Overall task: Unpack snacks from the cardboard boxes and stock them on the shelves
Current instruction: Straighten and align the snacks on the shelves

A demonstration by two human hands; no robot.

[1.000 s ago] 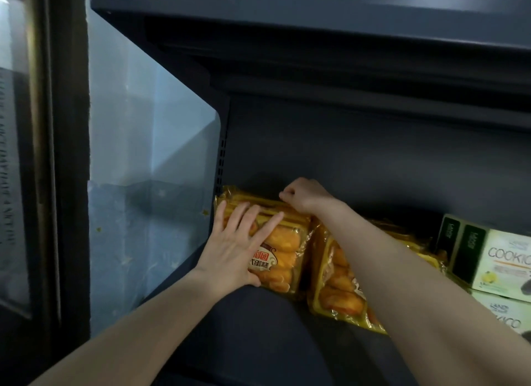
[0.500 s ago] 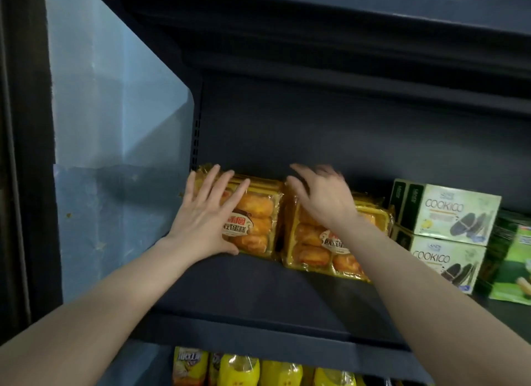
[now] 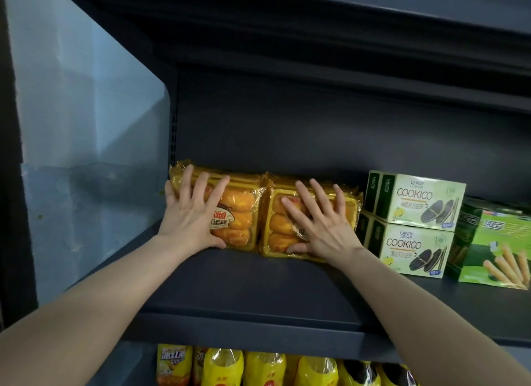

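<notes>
Since half a second back: right hand (image 3: 319, 227) flattened onto the right pack (image 3: 287, 230), fingers now spread wide instead of hovering curled above it; both packs squarer to the shelf's back, more of the shelf (image 3: 258, 285) front edge showing below.

Far left: pale side panel (image 3: 86, 127) closing off the shelf's left end. Next, left hand (image 3: 191, 216), fingers straight and fanned, palm pressed flat on the left pack (image 3: 238, 213), gripping nothing. Left pack upright on its long edge, tucked into the back left corner, touching the right pack along one seam. Right hand likewise flat and wide, holding nothing, only pushing. Just beside the right pack, two Cookico boxes (image 3: 416, 219) stacked; then a green box (image 3: 494, 242) nearer the right edge. Below, yellow bags (image 3: 258, 368) on the lower shelf.

Step in hand, by judgement: squaring the two packs against the back.

To do well:
- Push evenly with both palms, low on the faces, to keep the packs from tipping backward or sliding apart.
- Keep pressure light; soft cakes under thin film likely crush or dent.
- Close the gap toward the Cookico boxes without nudging that stack.
- Lift palms straight off, left then right, checking that each pack stands alone.
</notes>
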